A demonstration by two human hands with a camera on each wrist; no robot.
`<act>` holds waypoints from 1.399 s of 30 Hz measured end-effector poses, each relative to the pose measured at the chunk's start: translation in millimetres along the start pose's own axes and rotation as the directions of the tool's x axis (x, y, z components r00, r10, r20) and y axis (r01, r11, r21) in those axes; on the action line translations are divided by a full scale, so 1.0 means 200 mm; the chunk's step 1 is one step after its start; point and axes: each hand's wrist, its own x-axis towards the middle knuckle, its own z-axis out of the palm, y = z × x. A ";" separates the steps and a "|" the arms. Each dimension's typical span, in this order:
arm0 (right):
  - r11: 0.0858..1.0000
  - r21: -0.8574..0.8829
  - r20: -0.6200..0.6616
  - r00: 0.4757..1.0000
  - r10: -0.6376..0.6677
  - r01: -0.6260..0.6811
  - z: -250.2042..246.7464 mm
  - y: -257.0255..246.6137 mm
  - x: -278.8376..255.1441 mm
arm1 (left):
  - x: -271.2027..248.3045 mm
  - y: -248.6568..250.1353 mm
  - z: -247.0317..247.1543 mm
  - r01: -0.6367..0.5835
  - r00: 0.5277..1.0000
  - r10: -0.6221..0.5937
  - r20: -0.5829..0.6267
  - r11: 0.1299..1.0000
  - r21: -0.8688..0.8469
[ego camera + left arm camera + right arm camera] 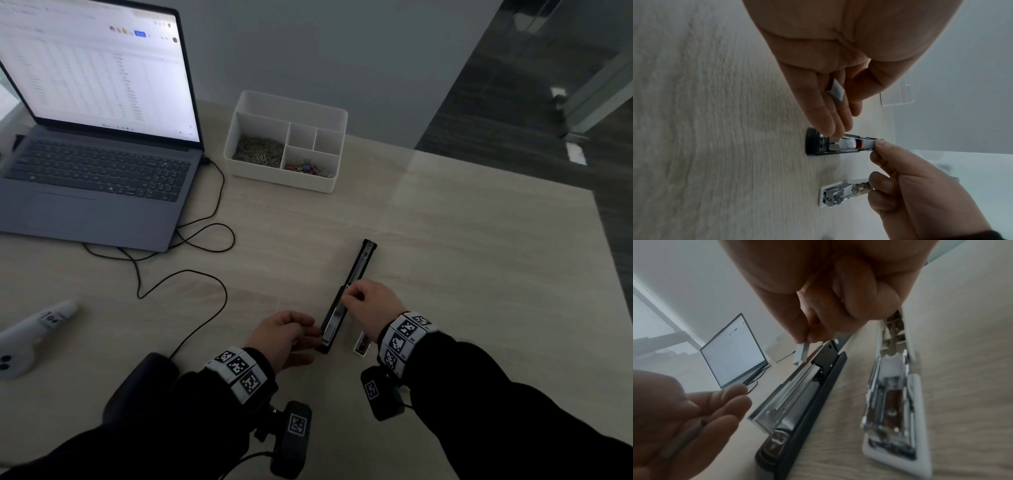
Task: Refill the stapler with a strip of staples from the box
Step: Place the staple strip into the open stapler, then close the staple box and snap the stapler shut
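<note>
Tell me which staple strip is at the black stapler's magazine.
The strip the right hand pinches, its end at the open magazine; the other strip lies in the left hand.

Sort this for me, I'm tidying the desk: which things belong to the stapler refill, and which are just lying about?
In use: stapler, staple strip pinched by right hand, spare strip in left hand, staple box.
Lying about: laptop, cable, desk organizer, white handheld device.
</note>
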 end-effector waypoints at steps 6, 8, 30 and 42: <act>1.000 -0.025 0.010 1.000 0.003 -0.003 0.00 -0.01 -0.01 | -0.01 0.00 0.01 0.003 1.000 -0.003 -0.003 1.000 0.007; 0.999 -0.047 0.025 1.000 0.005 -0.004 0.00 -0.01 -0.01 | -0.02 0.00 0.01 0.002 1.000 -0.002 -0.003 1.000 -0.001; 0.977 0.104 0.035 0.981 -0.190 0.186 0.07 -0.01 -0.29 | -0.10 0.01 0.16 0.000 0.992 0.027 0.120 0.975 -0.223; 0.905 0.425 -0.057 0.998 0.005 0.020 -0.04 0.17 -0.35 | -0.09 -0.08 0.31 -0.023 0.990 0.027 0.137 0.999 -0.034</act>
